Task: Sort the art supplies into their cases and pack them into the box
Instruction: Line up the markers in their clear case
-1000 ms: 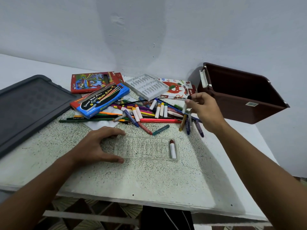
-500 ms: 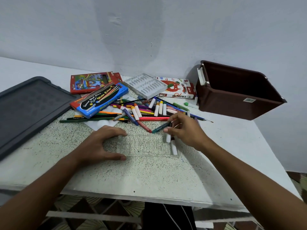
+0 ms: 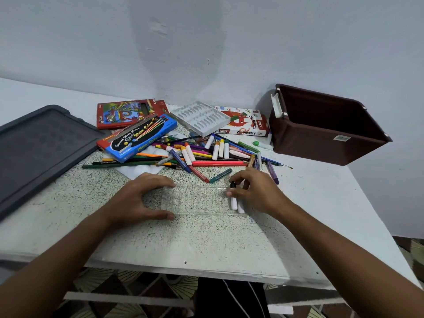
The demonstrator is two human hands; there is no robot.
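Table [image 3: 206, 244], speckled top, set against a grey wall. Dark lid-like tray [image 3: 41, 148] overhangs the left edge. Brown box [image 3: 325, 134] sits open at the far right corner, nothing visible in it.

Loose heap of pencils, markers and pastels [image 3: 206, 154] spreads across the far middle, between tray and box. On or behind the heap: blue water-colour case [image 3: 137, 138], red pencil case [image 3: 124, 113], white ribbed insert [image 3: 202, 118], oil pastels carton [image 3: 245, 121].

Clear ribbed tray [image 3: 197, 200] lies near the front edge, hard to make out against the top. Left hand [image 3: 142, 198] braces its left end, fingers spread and lightly curved, thumb at the near corner; holding nothing else. Right hand [image 3: 254, 191] at the tray's right end, fingertips pinching a black-tipped pastel [image 3: 233, 196], lowering it beside one white-wrapped stick [image 3: 241, 206] already seated.

Step, as judged: filling the clear tray with pastels, barely started. Next likely calls for letting go once the stick sits flat in its groove, then reaching to the heap for another.

In the way: pastels are tangled among long pencils; a teal marker [image 3: 221, 175] and a red one [image 3: 199, 174] lie just beyond the tray's far edge.
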